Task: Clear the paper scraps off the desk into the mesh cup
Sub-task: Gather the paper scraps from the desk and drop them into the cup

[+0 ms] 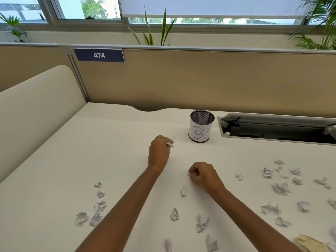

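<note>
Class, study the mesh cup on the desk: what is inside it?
Through the open top of the mesh cup only dark inner mesh shows, nothing else. Its lower inside is hidden by the near wall and the white label wrapped around it.

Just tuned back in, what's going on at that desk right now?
A person is picking paper off a white desk with both hands. The left hand pinches a crumpled scrap a little short of the mesh cup, not over its mouth. The right hand pinches a smaller scrap low over the desk. Many loose scraps lie scattered on both sides of the arms.
</note>
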